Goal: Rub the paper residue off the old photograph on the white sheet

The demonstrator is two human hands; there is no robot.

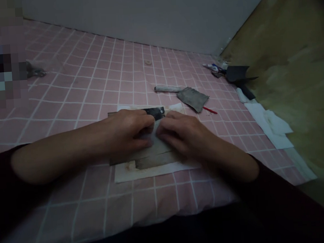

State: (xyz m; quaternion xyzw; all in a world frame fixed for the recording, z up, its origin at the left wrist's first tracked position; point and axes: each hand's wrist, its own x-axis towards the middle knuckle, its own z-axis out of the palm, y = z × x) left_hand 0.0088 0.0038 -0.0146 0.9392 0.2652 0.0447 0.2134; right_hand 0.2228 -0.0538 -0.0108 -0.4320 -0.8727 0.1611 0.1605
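Hands meet over a flat grey wooden board [153,157] that lies on a sheet of white paper [143,171], spread on a pink checked cloth [93,85] covering the surface. The left hand [131,133] rests knuckles-up on the board's left half, fingers curled down; the right hand [183,134] lies just beside it on the right half, fingertips turned in toward the left. Between the two sets of fingertips sits a pale piece of something thin, perhaps paper or cloth, and both hands seem pinched on it, though how firmly cannot be told. A small dark flat piece [155,112] shows just beyond the left knuckles, touching or nearly touching them. The board's long axis runs left to right across the person, with its near edge toward the body, so both hands reach it equally. Farther off to the right lie a grey rag [192,98], a grey stick [166,88] and a red pen [210,110].
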